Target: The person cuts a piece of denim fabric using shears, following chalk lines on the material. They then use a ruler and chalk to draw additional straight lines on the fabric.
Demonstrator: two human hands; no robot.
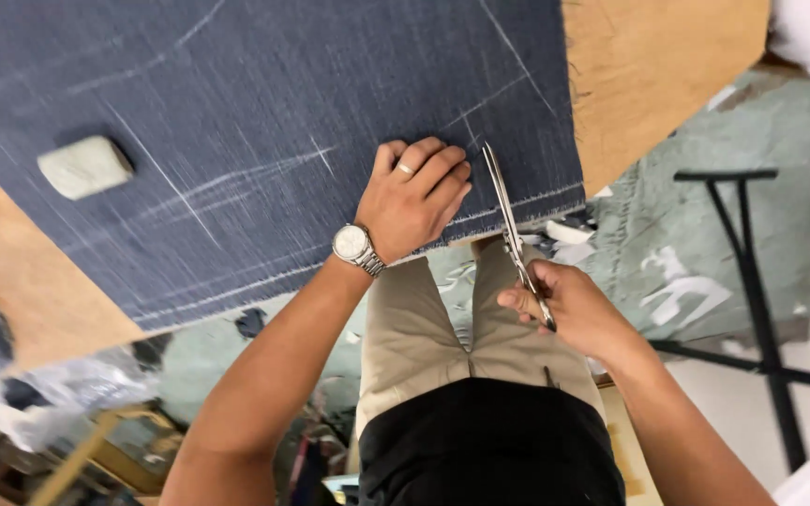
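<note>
While the left hand (414,204) lay flat, fingers spread, on chalk-marked dark blue cloth (264,131), the right hand (574,309) gripped long steel scissors (510,225), mid-cut, blades needing the chalk line.

dark cloth (255,122) cut off at top edge; scissors (510,225) handles hidden inside right hand (569,305) (grip unclear)

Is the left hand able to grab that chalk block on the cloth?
Probably yes: the left hand lies flat on the dark cloth, and only bare cloth lies between it and the chalk block.
</note>
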